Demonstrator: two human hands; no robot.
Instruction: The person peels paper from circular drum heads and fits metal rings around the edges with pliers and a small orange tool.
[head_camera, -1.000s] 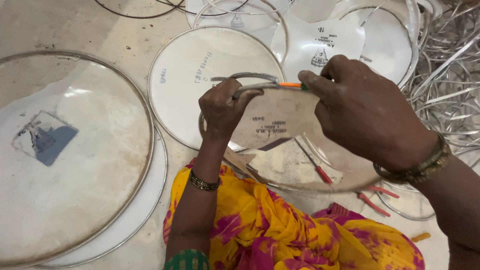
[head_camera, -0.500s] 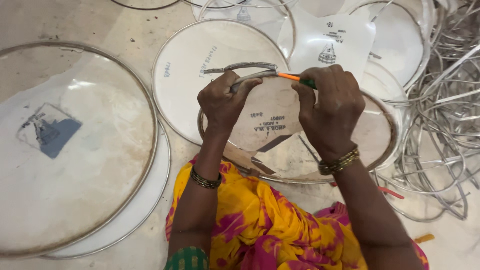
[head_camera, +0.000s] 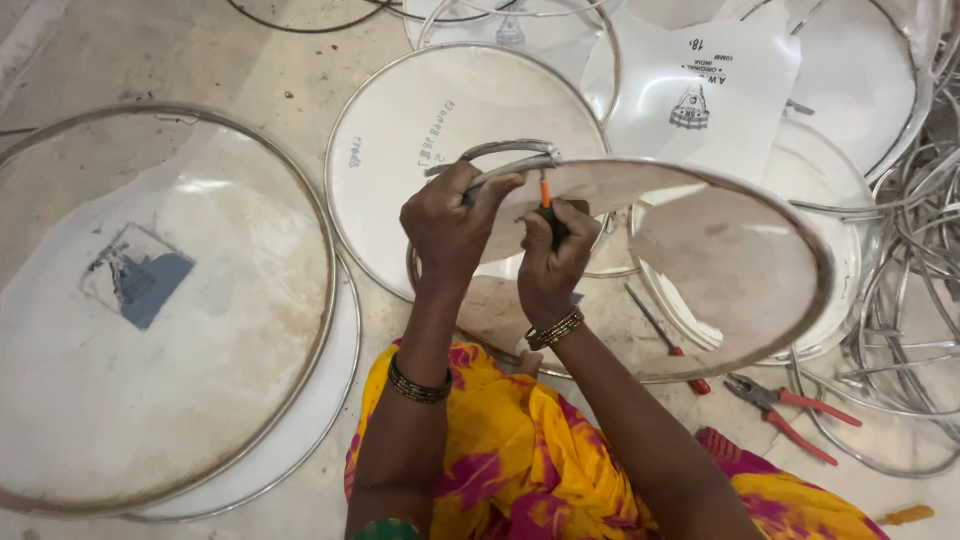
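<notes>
My left hand (head_camera: 455, 225) grips the near rim of a round drum head (head_camera: 720, 250) with a metal hoop, held tilted above my lap. A loose curved metal strip (head_camera: 505, 152) sticks out at the rim beside my left fingers. My right hand (head_camera: 553, 262) is closed on a screwdriver with an orange shaft (head_camera: 545, 190), its tip against the rim right next to my left thumb. The tool's handle is hidden inside my fist.
A large worn drum head (head_camera: 160, 310) lies on the floor at left, a white one (head_camera: 430, 130) behind my hands. Red-handled pliers (head_camera: 790, 408) and a red screwdriver (head_camera: 668, 340) lie at right, near a pile of metal hoops (head_camera: 915, 290). White printed sheets (head_camera: 700, 90) lie behind.
The drum head has been tipped up and swung right. My right hand slid from over the rim to beneath it, closer to my left hand, screwdriver pointing up.
</notes>
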